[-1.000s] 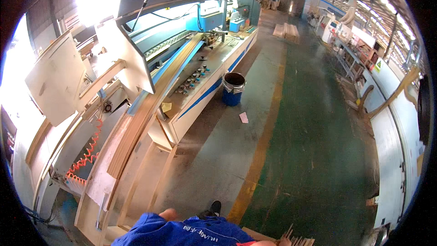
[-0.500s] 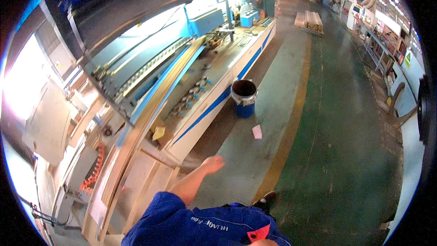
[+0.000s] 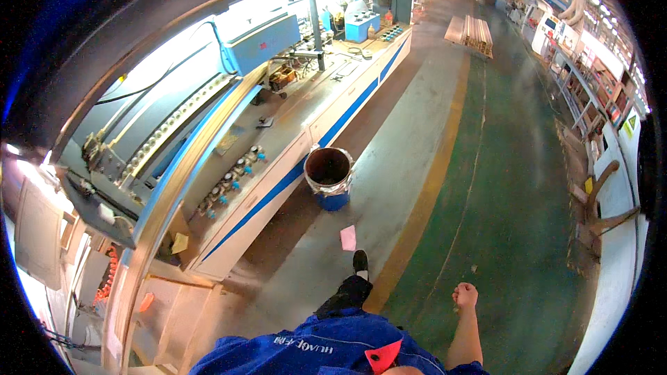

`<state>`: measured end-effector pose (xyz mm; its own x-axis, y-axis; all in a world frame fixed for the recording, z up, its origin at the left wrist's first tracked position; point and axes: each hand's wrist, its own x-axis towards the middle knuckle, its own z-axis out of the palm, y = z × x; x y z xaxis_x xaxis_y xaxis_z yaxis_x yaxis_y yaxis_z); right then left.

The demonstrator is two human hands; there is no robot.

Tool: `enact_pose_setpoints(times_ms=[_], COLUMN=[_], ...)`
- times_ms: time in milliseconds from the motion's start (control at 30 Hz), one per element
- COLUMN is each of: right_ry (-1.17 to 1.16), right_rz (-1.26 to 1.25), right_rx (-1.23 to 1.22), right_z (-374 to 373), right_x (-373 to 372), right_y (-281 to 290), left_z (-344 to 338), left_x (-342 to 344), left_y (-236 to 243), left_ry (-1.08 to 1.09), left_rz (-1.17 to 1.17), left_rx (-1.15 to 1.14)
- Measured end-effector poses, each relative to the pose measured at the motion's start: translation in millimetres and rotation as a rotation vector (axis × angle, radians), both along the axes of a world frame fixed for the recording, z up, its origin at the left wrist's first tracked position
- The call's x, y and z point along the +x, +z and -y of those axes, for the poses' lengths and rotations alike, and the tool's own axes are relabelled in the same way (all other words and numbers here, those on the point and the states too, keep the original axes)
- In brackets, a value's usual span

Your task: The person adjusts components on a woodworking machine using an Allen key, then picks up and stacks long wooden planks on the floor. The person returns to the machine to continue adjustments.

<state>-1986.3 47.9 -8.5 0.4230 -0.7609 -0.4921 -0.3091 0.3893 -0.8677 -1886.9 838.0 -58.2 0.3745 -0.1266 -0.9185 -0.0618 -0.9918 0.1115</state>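
My right hand (image 3: pixel 465 296) swings out over the green floor at the lower right, its fingers curled in. Nothing shows in it, and it touches nothing. My left hand is out of view on the left side of my body. Ahead of my forward shoe (image 3: pixel 360 262) a pink sheet (image 3: pixel 348 238) lies on the grey floor. Just beyond it stands a blue bin (image 3: pixel 334 200) with a dark inside and a pale liner folded over its rim. It is close to the side of a long white machine bench (image 3: pixel 267 212) with a blue stripe.
Long wooden strips (image 3: pixel 175 179) run along the machine at the left, past a row of small fittings (image 3: pixel 233 179). A yellow line (image 3: pixel 427 212) divides grey floor from green. Stacked boards (image 3: pixel 476 36) lie far ahead. Racks and a white cabinet (image 3: pixel 622 236) line the right side.
I have stepped forward, so the bin and pink sheet are nearer. My left hand, stretched forward before, has left the view; my right hand has come into it at the lower right.
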Motion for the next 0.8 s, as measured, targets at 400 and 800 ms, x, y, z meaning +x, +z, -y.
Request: enact_pose_setpoints(times_ms=[400,800], right_ry=[0.112,0.168], right_rz=[-0.274,-0.393], right_rx=[0.385,0.427], right_z=[123,325], right_x=[112,438], right_y=[-82,-88], left_z=[485,644], left_x=[571,744], left_y=[85,79], left_ry=[0.007,0.227], left_rz=[0.671,0.586], left_rx=[-0.649,-0.443])
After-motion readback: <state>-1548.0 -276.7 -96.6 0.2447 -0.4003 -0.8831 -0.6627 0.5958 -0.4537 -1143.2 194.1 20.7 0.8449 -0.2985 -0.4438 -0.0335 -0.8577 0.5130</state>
